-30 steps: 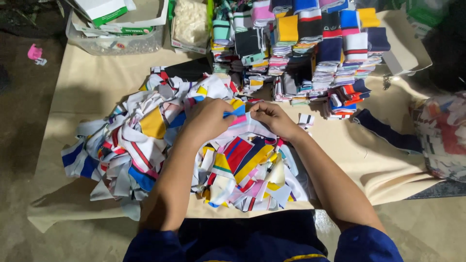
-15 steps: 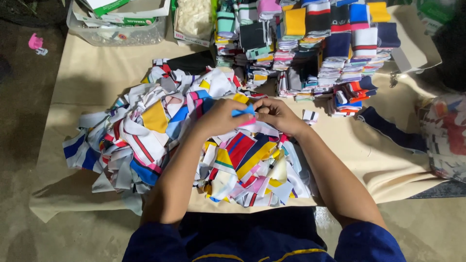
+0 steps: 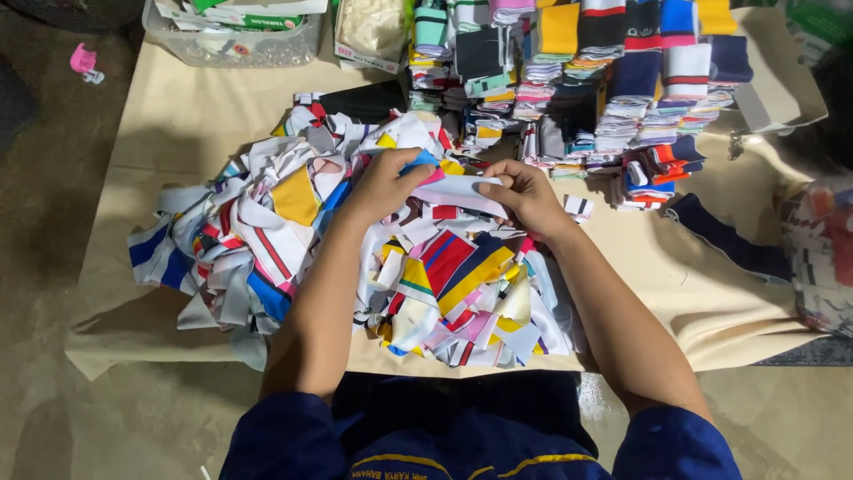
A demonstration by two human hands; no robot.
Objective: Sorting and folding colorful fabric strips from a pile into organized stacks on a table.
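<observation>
A pale strip (image 3: 460,188), raised since a second ago just above the scrap pile (image 3: 355,249), is pinched taut between the closed left hand (image 3: 384,184) and right hand (image 3: 524,191), apparently singled out.

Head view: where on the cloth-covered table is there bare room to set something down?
Bare cloth lies between the clear bin and the loose scrap pile, and right of the hands, around the dark strip. The folded stacks crowd the far side.
</observation>
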